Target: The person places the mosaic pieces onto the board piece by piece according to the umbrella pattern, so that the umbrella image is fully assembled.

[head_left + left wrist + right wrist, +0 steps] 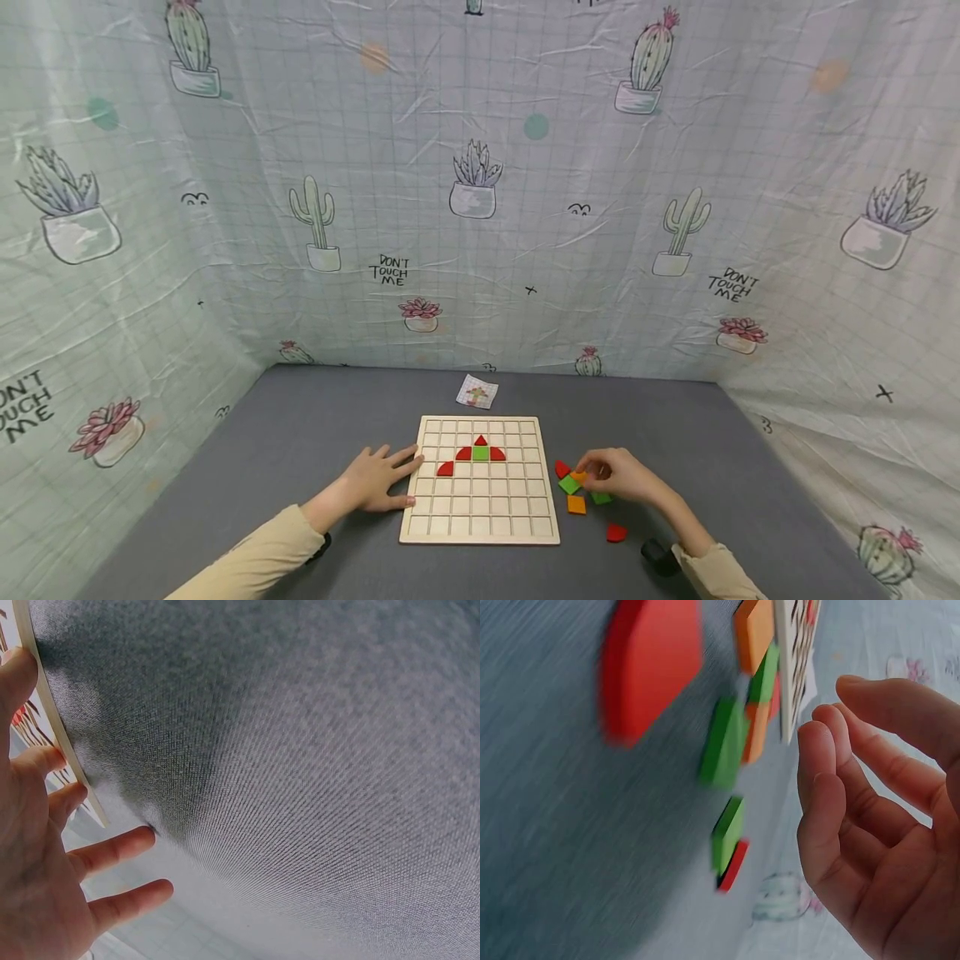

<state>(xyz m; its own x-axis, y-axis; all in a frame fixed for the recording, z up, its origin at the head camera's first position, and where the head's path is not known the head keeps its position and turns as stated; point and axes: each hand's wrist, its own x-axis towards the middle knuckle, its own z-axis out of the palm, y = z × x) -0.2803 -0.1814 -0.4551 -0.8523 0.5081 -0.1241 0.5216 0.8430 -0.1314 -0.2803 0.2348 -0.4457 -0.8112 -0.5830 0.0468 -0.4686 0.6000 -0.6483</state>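
Observation:
My left hand (378, 479) lies with fingers spread at the left edge of a pale wooden grid board (480, 533); thumb and some fingertips rest on its rim. In the left wrist view, fingers of this left hand (37, 862) extend past the board's edge (56, 712). Several red pieces, such as a quarter-round (446, 469), and a green square (481, 453) sit in the grid. My right hand (618, 475) hovers with bent fingers over loose tiles, near an orange tile (578, 478). In the right wrist view, nothing shows between this right hand's fingertips (821, 746).
A small picture card (477, 392) lies behind the board. Right of the board are a green tile (570, 485), an orange square (576, 505) and, nearer the front, a red rounded piece (617, 533). A cactus-print curtain (480, 275) surrounds the grey table (330, 417).

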